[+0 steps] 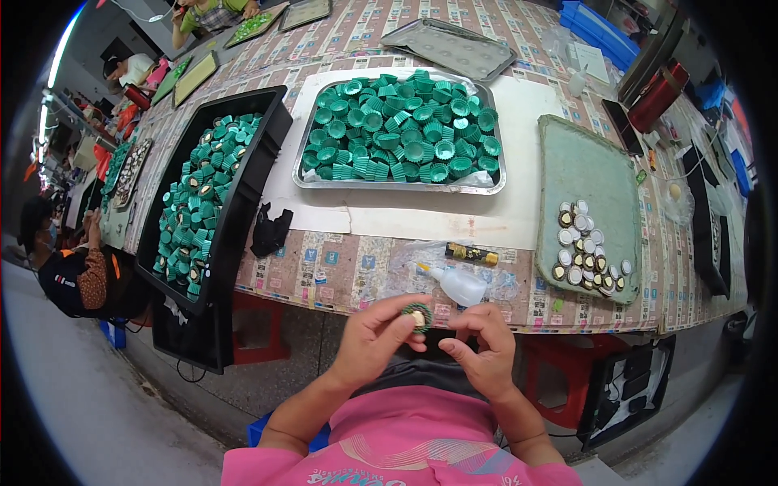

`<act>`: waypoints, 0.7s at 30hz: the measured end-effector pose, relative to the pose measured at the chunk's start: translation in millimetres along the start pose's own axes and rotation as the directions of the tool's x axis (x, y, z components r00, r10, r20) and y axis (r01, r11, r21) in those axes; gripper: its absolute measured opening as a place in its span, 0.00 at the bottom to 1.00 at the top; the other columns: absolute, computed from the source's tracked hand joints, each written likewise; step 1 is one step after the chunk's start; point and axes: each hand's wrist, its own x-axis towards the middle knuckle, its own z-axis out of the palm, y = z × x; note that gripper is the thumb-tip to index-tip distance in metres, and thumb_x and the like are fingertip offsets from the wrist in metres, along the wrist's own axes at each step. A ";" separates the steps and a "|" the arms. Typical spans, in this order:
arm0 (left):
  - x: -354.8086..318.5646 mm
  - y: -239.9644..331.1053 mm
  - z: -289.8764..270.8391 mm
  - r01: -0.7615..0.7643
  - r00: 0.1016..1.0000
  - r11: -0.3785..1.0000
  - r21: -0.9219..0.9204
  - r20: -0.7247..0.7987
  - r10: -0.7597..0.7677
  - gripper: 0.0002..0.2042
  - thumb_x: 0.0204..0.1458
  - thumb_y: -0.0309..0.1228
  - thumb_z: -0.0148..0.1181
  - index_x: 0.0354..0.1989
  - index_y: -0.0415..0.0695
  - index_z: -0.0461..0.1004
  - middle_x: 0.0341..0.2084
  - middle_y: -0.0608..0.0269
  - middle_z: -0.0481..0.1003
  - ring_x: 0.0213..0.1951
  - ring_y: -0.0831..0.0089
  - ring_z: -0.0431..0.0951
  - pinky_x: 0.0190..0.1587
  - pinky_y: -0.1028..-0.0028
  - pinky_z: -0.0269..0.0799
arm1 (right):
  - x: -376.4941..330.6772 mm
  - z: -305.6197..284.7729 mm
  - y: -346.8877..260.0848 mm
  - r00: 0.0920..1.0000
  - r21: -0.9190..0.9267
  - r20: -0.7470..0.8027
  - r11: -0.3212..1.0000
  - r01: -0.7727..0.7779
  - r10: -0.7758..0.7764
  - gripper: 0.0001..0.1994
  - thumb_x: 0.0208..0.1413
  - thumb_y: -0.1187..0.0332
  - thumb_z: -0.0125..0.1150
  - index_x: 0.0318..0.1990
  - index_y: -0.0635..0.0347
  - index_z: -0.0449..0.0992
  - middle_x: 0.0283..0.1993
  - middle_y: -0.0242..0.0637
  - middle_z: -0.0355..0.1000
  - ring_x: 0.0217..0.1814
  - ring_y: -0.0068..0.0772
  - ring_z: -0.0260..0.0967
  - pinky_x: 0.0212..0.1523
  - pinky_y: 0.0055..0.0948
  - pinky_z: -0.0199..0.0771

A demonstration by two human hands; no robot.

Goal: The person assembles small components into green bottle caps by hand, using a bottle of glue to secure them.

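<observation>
My left hand [374, 336] holds a small green fluted cup with a gold round piece set in it [417, 315], pinched between thumb and fingers just below the table's front edge. My right hand [482, 348] is close beside it, fingers curled, fingertips near the cup; nothing shows in its grip. On the table edge just above lies a small clear glue bottle [459, 284]. A silver tray [485, 185] heaped with empty green fluted cups [401, 130] stands farther back.
A long black tray [258, 174] at the left holds several filled green cups. A green mat [596, 174] at the right carries round gold and white discs [585, 251]. A black cloth [270, 229] lies between the trays. Other people sit at the left and far end.
</observation>
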 end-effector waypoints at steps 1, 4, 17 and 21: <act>-4.2 10.7 -3.6 -0.049 0.993 0.992 0.114 -0.100 0.061 0.16 0.60 0.26 0.52 0.56 0.36 0.69 0.37 0.61 0.76 0.34 0.79 0.76 0.39 0.79 0.75 | -0.1 -0.5 -2.9 0.999 0.001 0.032 1.000 0.015 -0.015 0.13 0.46 0.77 0.70 0.39 0.64 0.75 0.40 0.34 0.65 0.32 0.19 0.64 0.34 0.17 0.66; -7.1 51.9 -35.7 -0.255 0.864 0.870 0.421 -0.305 0.401 0.15 0.60 0.25 0.51 0.54 0.36 0.70 0.34 0.60 0.76 0.31 0.80 0.75 0.39 0.80 0.74 | 2.4 -5.1 -16.3 0.999 -0.023 -0.034 1.000 -0.006 0.005 0.11 0.44 0.76 0.72 0.36 0.61 0.78 0.35 0.33 0.69 0.26 0.19 0.66 0.28 0.19 0.66; 4.7 161.2 -146.2 0.374 0.223 -0.084 0.924 -0.002 0.975 0.16 0.51 0.22 0.56 0.50 0.42 0.74 0.51 0.53 0.71 0.57 0.57 0.66 0.58 0.60 0.60 | 5.5 -35.2 -54.6 0.999 -0.084 -0.019 0.996 0.034 -0.036 0.07 0.48 0.76 0.69 0.36 0.63 0.79 0.34 0.34 0.69 0.27 0.21 0.66 0.28 0.19 0.67; 63.3 139.3 -83.4 -0.093 0.528 -0.029 0.995 0.074 0.846 0.14 0.48 0.20 0.57 0.46 0.40 0.74 0.48 0.53 0.72 0.53 0.59 0.70 0.57 0.66 0.63 | 2.5 -31.3 -58.4 0.999 -0.087 -0.036 0.996 0.021 -0.024 0.07 0.48 0.76 0.68 0.36 0.63 0.79 0.33 0.34 0.69 0.27 0.20 0.66 0.28 0.19 0.67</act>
